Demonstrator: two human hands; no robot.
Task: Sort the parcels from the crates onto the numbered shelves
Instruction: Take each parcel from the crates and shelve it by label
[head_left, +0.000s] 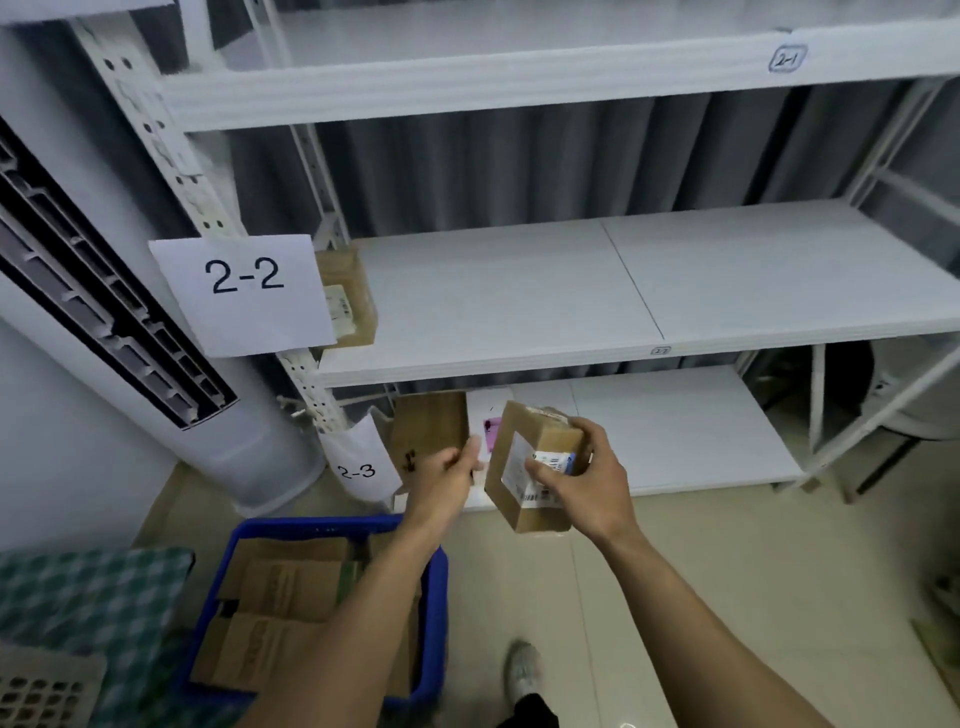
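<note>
A parcel storeroom: white numbered shelving (519, 364), a blue crate (434, 623) of cardboard parcels (280, 597).

Labelled parcel (511, 467) in right hand (589, 480), plain box (428, 426) in left hand (448, 474), blue crate (311, 526) below.

your view is evenly lit, cool and bluish-grey, with no lamp in frame. the white shelving (519, 306) reads pale and flat, and the grey curtain (519, 171) behind it stays dim. soft shadow lies under the middle board, and the far right corner below it is dark. a small glare spot sits on the floor tiles (779, 561) near your feet. the wide lens bows the uprights and shelf edges toward the frame edges. everything is slightly soft: the 2-2 sign (244, 291) reads clearly, but the labelled parcel (530, 467) in your right hand (592, 483) is smeared, and your left hand (449, 470) blurs against the plain parcel (428, 428) it grips.
</note>
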